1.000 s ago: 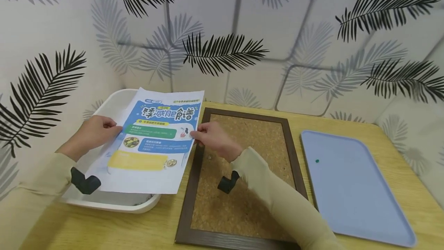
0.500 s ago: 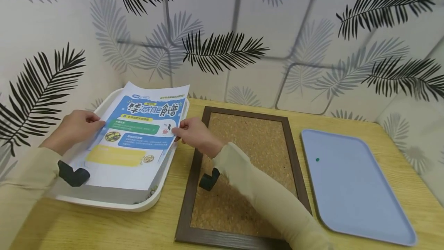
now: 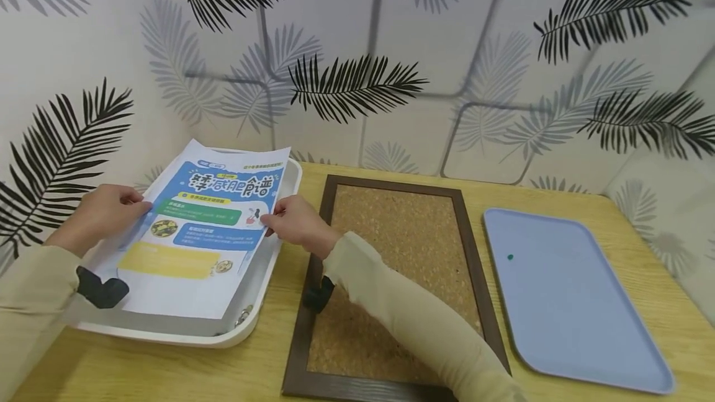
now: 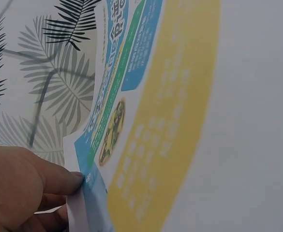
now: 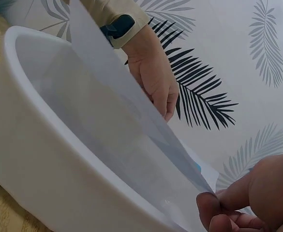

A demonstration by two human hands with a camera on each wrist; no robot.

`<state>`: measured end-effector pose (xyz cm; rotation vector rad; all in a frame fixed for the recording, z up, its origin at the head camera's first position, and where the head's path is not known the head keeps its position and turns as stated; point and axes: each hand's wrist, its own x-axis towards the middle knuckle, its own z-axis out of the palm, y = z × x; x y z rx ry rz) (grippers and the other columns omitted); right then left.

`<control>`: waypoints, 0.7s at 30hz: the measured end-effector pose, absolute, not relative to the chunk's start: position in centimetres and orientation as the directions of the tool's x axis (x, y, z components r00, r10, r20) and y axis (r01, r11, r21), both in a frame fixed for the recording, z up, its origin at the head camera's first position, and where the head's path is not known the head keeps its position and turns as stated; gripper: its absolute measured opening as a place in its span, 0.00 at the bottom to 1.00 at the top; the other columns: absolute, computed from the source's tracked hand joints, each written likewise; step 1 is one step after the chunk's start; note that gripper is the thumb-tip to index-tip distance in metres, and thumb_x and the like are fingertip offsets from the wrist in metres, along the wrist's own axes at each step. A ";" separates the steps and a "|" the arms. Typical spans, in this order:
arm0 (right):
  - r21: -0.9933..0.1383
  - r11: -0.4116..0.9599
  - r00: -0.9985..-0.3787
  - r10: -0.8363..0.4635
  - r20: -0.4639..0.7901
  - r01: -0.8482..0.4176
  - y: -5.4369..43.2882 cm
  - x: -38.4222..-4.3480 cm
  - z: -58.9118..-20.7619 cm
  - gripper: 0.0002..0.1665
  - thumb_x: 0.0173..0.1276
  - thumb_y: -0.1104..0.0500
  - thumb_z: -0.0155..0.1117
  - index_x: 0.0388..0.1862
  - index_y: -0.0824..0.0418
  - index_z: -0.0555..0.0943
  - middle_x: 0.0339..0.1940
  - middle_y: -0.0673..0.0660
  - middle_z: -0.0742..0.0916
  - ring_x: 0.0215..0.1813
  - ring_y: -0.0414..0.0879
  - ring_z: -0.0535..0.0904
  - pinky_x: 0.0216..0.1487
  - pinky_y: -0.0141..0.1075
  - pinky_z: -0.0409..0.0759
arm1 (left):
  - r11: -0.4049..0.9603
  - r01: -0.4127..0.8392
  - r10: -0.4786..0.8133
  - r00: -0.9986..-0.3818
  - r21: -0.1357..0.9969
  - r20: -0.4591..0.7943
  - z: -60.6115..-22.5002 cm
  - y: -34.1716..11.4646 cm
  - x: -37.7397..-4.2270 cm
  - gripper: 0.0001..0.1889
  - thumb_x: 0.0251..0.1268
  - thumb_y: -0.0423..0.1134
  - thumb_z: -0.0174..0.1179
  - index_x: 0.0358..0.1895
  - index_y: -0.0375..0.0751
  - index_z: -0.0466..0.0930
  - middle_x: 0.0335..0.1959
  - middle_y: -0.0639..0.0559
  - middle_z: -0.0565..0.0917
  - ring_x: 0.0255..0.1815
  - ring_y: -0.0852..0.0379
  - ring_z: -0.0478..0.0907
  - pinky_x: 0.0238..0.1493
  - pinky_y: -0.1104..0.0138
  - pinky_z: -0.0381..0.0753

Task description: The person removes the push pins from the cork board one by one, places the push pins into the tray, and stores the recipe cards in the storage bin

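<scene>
A printed paper poster [image 3: 195,222] with blue, green and yellow panels hangs over the white plastic tub [image 3: 262,290]. My left hand [image 3: 106,213] pinches its left edge; in the left wrist view the thumb lies on the printed face. On the opposite edge my right hand [image 3: 301,225] pinches the sheet between thumb and fingers. From the right wrist view the sheet [image 5: 117,82] stands tilted above the tub's rim [image 5: 73,135]. Small metallic-looking items [image 3: 243,315] show inside the tub at its near right corner; the poster hides most of the interior.
A cork board [image 3: 391,303] in a dark brown frame lies on the wooden table to the right of the tub, under my right forearm. Farther right is a light blue tray [image 3: 575,303] with a tiny green piece [image 3: 510,257] on it. A leaf-patterned wall covering [image 3: 357,79] stands behind.
Both hands have moved left with the poster, from partly over the gap beside the cork board to over the tub. Their pinch on its edges stays the same.
</scene>
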<state>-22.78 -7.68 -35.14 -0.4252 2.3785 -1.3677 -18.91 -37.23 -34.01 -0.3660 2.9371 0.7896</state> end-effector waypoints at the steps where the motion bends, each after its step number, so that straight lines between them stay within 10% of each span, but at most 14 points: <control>1: -0.868 0.490 -0.889 -0.428 -0.166 -0.074 -7.7 -22.7 -35.1 0.12 0.70 0.59 0.61 0.42 0.68 0.83 0.34 0.57 0.88 0.31 0.41 0.79 0.29 0.28 0.69 | 0.839 -0.249 -0.209 -0.968 0.483 -0.136 -34.0 -37.3 -18.9 0.20 0.70 0.41 0.50 0.52 0.22 0.70 0.46 0.28 0.71 0.44 0.36 0.68 0.40 0.56 0.71; 10: -0.843 0.532 -0.878 -0.438 -0.196 -0.077 -7.1 -22.4 -35.2 0.15 0.71 0.56 0.59 0.32 0.64 0.86 0.27 0.53 0.88 0.29 0.42 0.72 0.31 0.30 0.67 | 0.836 -0.245 -0.212 -0.969 0.492 -0.124 -34.6 -37.2 -18.7 0.23 0.71 0.42 0.49 0.55 0.22 0.68 0.45 0.27 0.72 0.39 0.39 0.74 0.30 0.67 0.74; 21: -0.859 0.509 -0.852 -0.474 -0.225 -0.056 -6.3 -22.0 -34.9 0.16 0.73 0.55 0.56 0.46 0.66 0.84 0.29 0.52 0.89 0.31 0.43 0.73 0.36 0.32 0.69 | 0.842 -0.230 -0.204 -0.973 0.488 -0.107 -33.8 -37.2 -18.2 0.22 0.72 0.41 0.47 0.57 0.23 0.65 0.48 0.26 0.71 0.42 0.36 0.74 0.30 0.63 0.75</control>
